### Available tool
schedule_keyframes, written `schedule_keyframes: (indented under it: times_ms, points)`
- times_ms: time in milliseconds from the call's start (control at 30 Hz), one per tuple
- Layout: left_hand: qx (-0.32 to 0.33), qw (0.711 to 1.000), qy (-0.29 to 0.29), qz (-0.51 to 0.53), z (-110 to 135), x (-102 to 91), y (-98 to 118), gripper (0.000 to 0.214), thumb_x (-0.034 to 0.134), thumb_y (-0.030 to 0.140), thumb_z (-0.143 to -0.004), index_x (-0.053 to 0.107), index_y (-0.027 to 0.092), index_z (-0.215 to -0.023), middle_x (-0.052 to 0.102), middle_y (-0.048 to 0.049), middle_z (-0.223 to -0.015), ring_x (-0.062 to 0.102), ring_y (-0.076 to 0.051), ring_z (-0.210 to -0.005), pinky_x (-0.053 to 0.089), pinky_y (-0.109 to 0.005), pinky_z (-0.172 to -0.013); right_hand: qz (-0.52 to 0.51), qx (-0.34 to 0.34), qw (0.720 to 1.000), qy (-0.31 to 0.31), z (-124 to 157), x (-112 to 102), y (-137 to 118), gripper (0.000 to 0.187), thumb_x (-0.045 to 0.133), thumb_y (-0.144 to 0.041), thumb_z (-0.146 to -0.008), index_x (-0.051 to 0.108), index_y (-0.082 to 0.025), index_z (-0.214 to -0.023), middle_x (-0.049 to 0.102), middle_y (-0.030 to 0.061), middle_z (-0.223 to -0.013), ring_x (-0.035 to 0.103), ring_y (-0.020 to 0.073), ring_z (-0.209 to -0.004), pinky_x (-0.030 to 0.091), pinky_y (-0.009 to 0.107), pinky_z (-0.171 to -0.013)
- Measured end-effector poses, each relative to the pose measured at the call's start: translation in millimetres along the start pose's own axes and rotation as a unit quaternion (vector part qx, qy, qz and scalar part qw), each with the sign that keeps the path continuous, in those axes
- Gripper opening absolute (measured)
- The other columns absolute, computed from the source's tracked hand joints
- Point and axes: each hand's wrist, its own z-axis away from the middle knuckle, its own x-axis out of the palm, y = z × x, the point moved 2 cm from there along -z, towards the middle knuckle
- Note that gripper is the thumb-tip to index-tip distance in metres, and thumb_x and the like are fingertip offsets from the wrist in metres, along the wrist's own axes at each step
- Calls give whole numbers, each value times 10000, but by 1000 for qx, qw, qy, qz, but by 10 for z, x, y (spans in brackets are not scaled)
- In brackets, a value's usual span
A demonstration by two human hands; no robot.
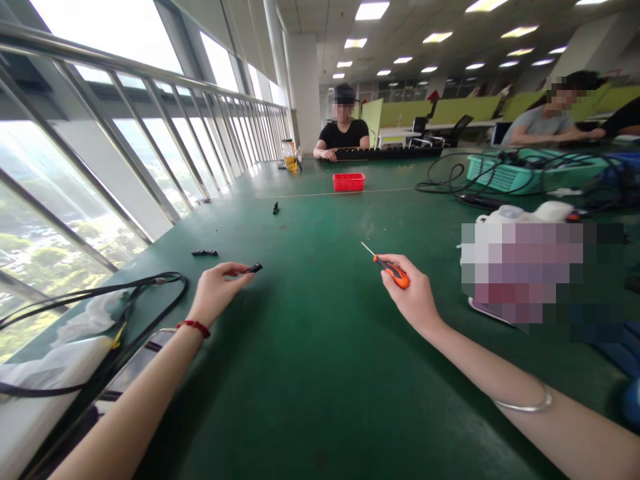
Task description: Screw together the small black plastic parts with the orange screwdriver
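Note:
My left hand [221, 288] pinches a small black part [255, 268] between thumb and fingertips, a little above the green table [310, 360]. What kind of part it is, I cannot make out. My right hand [413, 293] is closed around the orange and black handle of a screwdriver [399, 274], whose thin shaft points up and to the left. The two hands are well apart. Beyond my left hand lies a short black piece [205, 253], and farther off another small black piece [275, 208].
A red bin [349, 182] stands ahead near a co-worker [344, 133] with a long black strip [390, 154]. Right are a teal basket [530, 175] with cables and a partly blurred white-pink thing [520, 267]. Left are black cables [150, 283], a phone [135, 367] and a metal railing [165, 87].

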Motion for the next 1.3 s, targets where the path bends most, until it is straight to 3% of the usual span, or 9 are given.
schedule_keyframes:
  times_ms: [167, 300, 400, 800, 1300]
  points:
    - [161, 980, -87, 80, 153, 516, 714, 200, 600, 332, -703, 657, 163, -794, 686, -27, -806, 619, -175, -793, 465, -288, -793, -80, -3, 995, 66, 32, -37, 13, 152, 581, -246, -750, 485, -211, -863, 585, -2, -760, 579, 145, -668, 450, 268, -624]
    - [223, 960, -140, 90, 262, 861, 968, 144, 583, 262, -727, 665, 177, -808, 676, -16, -792, 613, -154, -756, 474, -267, -734, -64, -39, 994, 81, 88, -96, -40, 99, 572, -275, -774, 497, -212, -788, 527, -26, -663, 516, 116, -551, 421, 248, -537]
    - [255, 948, -168, 88, 284, 971, 959, 140, 596, 226, -717, 678, 189, -824, 672, -17, -801, 614, -157, -774, 478, -270, -741, -19, -79, 994, 73, 157, -131, -151, 101, 540, -282, -798, 503, -217, -730, 524, -25, -647, 504, 111, -553, 407, 241, -530]
    - [190, 957, -175, 132, 226, 992, 855, 128, 610, 243, -734, 676, 166, -811, 691, -24, -802, 624, -148, -745, 490, -258, -705, -7, -123, 991, 48, 264, -124, -287, 93, 509, -243, -810, 507, -230, -719, 551, -42, -622, 508, 106, -529, 394, 233, -511]
    - [178, 958, -168, 148, 232, 989, 854, 104, 643, 227, -705, 679, 165, -779, 693, -28, -801, 632, -153, -741, 513, -278, -729, -7, -103, 994, 35, 268, -88, -290, 110, 501, -286, -808, 518, -233, -714, 559, -33, -621, 506, 111, -514, 398, 242, -495]
